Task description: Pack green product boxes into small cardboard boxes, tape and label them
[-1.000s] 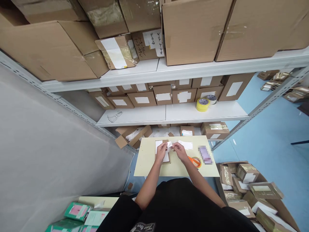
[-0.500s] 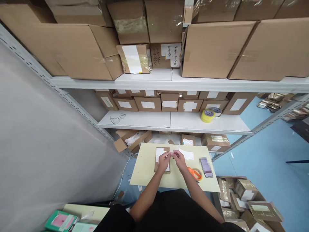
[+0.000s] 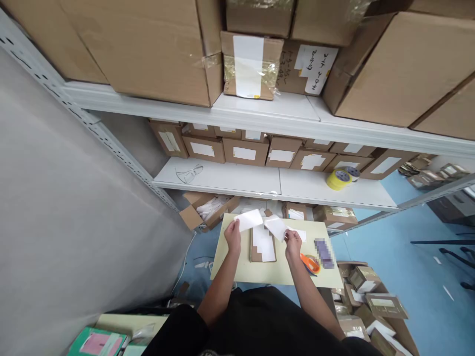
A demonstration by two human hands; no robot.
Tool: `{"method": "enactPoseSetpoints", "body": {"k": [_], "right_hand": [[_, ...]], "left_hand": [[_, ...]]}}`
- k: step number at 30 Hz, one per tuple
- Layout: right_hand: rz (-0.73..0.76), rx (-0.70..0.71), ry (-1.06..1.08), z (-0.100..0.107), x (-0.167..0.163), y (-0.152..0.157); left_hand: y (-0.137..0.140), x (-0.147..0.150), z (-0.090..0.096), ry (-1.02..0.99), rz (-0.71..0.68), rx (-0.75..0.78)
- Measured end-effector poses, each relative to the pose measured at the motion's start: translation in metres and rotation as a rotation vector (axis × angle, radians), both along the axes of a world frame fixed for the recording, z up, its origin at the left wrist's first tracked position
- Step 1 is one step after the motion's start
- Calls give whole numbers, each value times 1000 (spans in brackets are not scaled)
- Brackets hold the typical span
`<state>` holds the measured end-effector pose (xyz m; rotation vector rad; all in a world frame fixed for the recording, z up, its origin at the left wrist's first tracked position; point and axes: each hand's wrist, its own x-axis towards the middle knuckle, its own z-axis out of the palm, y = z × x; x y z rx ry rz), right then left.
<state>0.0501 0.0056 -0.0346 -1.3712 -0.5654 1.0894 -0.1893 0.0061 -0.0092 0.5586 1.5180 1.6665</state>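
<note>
1. A person in a black short-sleeved top [image 3: 267, 321] stands at a pale yellow rectangular surface [image 3: 252, 273], both bare forearms stretched over it.
2. At lower left, a green cardboard box with a pink panel [image 3: 101, 341] sits behind the left elbow; at lower right, a large open brown carton [image 3: 403, 326] holds a heap of small brown taped boxes [image 3: 386, 304].
3. The left hand [image 3: 232, 238] has its fingers [image 3: 236, 225] pinched on the near-left edge of a white rectangular sheet [image 3: 250, 220], raised over the far-left corner of a flat brown cardboard box patched with white paper [image 3: 263, 243].
4. The right hand [image 3: 293, 243] has its fingers [image 3: 289, 234] clamped on the near-right end of a second, slightly translucent white sheet [image 3: 275, 227], tilted over the box's far-right corner. The sheets' inner ends lie just beside each other.
5. Right of the box, the surface carries an orange plastic object [image 3: 309, 263], a blurred purple rectangular item [image 3: 324, 253] and a white paper slip [image 3: 302, 236] partly behind the right hand.
6. Beyond the surface's far-left corner, an open brown carton with white contents [image 3: 195, 219] gapes.
7. Farther back, a white metal shelf [image 3: 237, 177] bears clear eyeglasses [image 3: 189, 174], a yellow tape roll [image 3: 337, 180] and a row of white-labelled brown boxes [image 3: 245, 151].
</note>
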Motion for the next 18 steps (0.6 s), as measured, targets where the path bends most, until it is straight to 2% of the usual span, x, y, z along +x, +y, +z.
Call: {"method": "enactPoseSetpoints", "body": {"k": [2,5,9,12,15,18], "right_hand": [[6,-25,-43,-7,-17,6],[130,-81,-64,-14,-58,19],[369,-130,-33,-17,-140,46],[531,-124,-86,-18,-210,73],[580,-82,-146,-17,-273,99],[588,-22,-187,-14,-314,113]], "left_hand": [[2,-25,-4,21,89,-7],[-6,-55,-8,49,94,2],[-31,-92,-9,92,94,-9],[-53,-120,-9,137,139,-38],[-76,-144,-5,212,216,-55],[-93,-159,-1,302,228,-39]]}}
